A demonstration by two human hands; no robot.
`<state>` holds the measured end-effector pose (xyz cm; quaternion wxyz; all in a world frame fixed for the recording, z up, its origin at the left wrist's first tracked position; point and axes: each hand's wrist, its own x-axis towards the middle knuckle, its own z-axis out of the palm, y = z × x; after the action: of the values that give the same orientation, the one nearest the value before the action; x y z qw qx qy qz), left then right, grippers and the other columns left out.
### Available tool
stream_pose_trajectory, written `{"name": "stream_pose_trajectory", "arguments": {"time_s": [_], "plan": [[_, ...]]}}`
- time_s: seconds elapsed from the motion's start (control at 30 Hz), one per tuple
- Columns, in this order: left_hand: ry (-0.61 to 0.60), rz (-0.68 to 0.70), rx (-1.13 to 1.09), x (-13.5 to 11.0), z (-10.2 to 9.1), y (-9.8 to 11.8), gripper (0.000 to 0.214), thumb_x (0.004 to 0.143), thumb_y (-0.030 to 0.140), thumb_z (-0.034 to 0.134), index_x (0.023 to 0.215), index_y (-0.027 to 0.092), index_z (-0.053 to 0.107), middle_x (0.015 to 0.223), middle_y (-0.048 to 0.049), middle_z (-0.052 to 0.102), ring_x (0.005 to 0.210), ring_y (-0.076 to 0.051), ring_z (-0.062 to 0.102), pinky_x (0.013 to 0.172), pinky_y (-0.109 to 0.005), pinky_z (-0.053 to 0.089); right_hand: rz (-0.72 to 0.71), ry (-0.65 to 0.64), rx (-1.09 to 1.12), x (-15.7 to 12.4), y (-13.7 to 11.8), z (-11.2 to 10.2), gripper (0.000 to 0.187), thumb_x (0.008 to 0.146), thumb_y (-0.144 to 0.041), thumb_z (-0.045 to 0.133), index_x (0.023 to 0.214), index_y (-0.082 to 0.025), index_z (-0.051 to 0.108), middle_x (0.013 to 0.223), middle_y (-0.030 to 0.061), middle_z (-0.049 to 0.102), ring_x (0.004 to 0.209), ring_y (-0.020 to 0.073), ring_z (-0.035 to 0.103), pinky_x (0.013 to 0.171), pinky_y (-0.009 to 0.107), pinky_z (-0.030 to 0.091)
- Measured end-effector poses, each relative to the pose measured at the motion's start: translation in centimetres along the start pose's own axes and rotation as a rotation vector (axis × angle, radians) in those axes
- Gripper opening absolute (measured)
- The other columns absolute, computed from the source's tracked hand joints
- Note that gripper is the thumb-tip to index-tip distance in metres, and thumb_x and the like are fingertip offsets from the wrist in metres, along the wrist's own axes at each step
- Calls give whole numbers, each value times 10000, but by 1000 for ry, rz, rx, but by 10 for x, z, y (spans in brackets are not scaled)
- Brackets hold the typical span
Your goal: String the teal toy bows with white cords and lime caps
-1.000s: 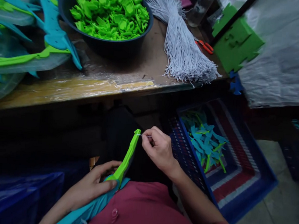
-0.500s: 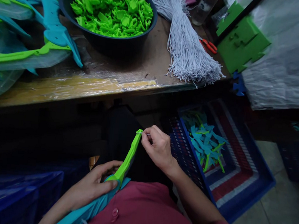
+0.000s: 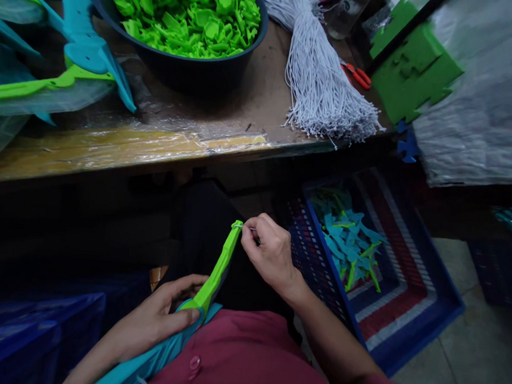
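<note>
My left hand (image 3: 160,312) is wrapped round a jointed plastic piece (image 3: 213,278), with a lime-green arm and a long turquoise part. The turquoise part runs down to the lower left against the maroon shirt (image 3: 241,358). At the tip of the green arm, my right hand (image 3: 269,247) pinches a thin white string (image 3: 238,226) that passes at the end of the arm. Whether the string is knotted there is too small to tell. Only a short bit of string shows; the rest is hidden by the right hand's fingers.
On the bench (image 3: 120,156) stand a dark bowl (image 3: 160,58) of small green parts and a bundle of white strings (image 3: 323,84). Red-handled scissors (image 3: 360,77) lie behind. Turquoise-green assemblies (image 3: 89,52) pile at left. A blue basket (image 3: 422,344) with parts sits right, blue crates (image 3: 29,327) lower left.
Both hands keep nearly the same hold on the plastic piece and the string. The view has shifted slightly, so the bench and basket sit a little further left and up.
</note>
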<state>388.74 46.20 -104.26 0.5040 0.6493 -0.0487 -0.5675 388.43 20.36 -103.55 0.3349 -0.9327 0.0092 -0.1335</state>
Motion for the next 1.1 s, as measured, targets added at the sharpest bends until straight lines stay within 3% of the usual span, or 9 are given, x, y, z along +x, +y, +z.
{"name": "stream_pose_trajectory", "arguments": {"time_s": [0.1, 0.3, 0.43, 0.67, 0.8, 1.1], "plan": [[20, -28, 3, 0, -1, -4, 719, 808, 505, 692, 1450, 211, 553, 1506, -127, 560, 1394, -344, 505, 1213, -468, 338, -7, -21, 0, 1, -4, 0, 181, 1016, -166, 503, 865, -176, 602, 828, 31, 626, 714, 136, 598, 676, 269, 466], [55, -27, 80, 0, -1, -4, 716, 812, 562, 688, 1433, 219, 588, 1484, -120, 584, 1380, -353, 523, 1216, -474, 343, 17, -90, -77, 2, -10, 3, 202, 1041, -253, 521, 1178, -136, 612, 1145, 123, 636, 1057, 230, 627, 877, 341, 540], [78, 11, 95, 1, 3, 2, 679, 791, 558, 705, 1383, 231, 641, 1403, -108, 653, 1318, -364, 577, 1179, -476, 400, 2, -159, -158, -1, -10, 1, 228, 1059, -291, 519, 1165, -151, 664, 1108, 97, 646, 998, 210, 646, 806, 311, 541], [86, 16, 137, -1, 11, 4, 676, 796, 544, 684, 1380, 206, 636, 1407, -113, 650, 1325, -356, 575, 1176, -455, 405, -20, -100, -164, -11, -4, -8, 286, 1088, -265, 463, 1212, -153, 694, 1002, 66, 656, 878, 163, 649, 739, 272, 499], [68, 17, 169, 0, 15, 10, 666, 812, 492, 657, 1403, 190, 601, 1447, -123, 616, 1351, -346, 549, 1185, -453, 382, 14, -112, -190, -13, -3, -8, 254, 1061, -291, 532, 1210, -151, 681, 1077, 81, 640, 890, 178, 649, 709, 282, 500], [-31, 11, 339, 14, 29, 44, 630, 819, 392, 605, 1406, 166, 590, 1333, -104, 685, 1254, -340, 608, 1091, -427, 462, 144, -219, -194, -17, 12, -19, 139, 1012, -152, 527, 971, -168, 659, 992, 39, 643, 816, 157, 637, 708, 267, 468]]}}
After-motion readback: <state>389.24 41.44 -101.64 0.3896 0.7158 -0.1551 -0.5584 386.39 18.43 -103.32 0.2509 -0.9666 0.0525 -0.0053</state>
